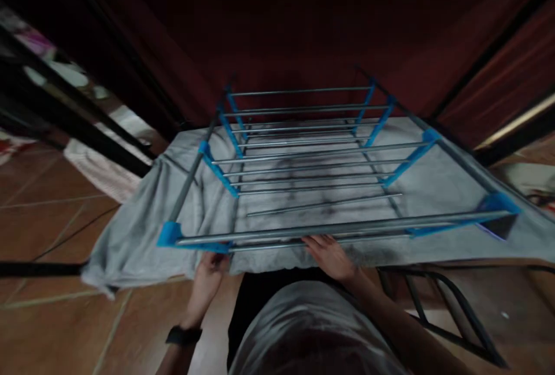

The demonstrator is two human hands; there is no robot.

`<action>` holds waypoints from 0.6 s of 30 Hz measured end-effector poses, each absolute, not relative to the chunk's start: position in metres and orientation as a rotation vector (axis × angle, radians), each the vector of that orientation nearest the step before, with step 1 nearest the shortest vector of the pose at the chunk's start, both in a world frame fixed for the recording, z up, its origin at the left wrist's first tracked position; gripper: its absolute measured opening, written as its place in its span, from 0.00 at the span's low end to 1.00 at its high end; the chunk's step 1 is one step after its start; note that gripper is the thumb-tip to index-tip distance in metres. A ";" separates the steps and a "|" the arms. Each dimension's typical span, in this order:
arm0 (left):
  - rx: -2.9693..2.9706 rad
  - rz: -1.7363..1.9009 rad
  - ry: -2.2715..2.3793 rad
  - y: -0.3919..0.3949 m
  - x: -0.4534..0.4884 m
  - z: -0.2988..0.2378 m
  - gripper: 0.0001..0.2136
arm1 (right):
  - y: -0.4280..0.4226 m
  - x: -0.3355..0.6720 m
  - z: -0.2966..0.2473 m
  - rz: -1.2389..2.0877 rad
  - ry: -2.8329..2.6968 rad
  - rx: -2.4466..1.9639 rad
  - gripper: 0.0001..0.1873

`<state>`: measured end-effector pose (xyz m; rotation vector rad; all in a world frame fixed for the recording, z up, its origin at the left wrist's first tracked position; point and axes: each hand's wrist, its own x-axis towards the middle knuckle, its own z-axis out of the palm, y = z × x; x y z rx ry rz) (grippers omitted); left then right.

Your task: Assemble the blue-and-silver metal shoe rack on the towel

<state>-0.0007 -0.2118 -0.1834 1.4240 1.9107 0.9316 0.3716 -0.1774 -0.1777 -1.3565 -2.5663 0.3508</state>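
Note:
A rack [299, 229] of grey metal tubes and blue plastic brackets lies on its side over a grey blanket [143, 230]. At its near left corner, my left hand [210, 274] is closed on the end of the blue bracket [217, 247]; its fingertips are partly hidden. My right hand [328, 256] has its fingers bent over the lower front tube [269, 246], near the middle. One loose-looking rod [325, 205] lies slanted inside the frame; whether its ends are attached is hard to see.
Behind the rack hangs a dark red curtain [295, 28]. A dark flat object [498, 226] lies by the right front bracket. Black metal bars [459, 311] stand low at the right, above a tiled floor [56, 329]. Dark posts [87, 115] rise at the left.

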 end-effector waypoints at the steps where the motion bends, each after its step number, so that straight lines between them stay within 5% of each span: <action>1: 1.395 0.970 1.860 -0.210 0.002 -0.183 0.19 | -0.176 0.371 -0.178 0.352 -2.570 -1.338 0.18; 18: 1.413 0.977 1.842 -0.202 -0.007 -0.198 0.12 | -0.171 0.367 -0.189 0.347 -2.557 -1.285 0.17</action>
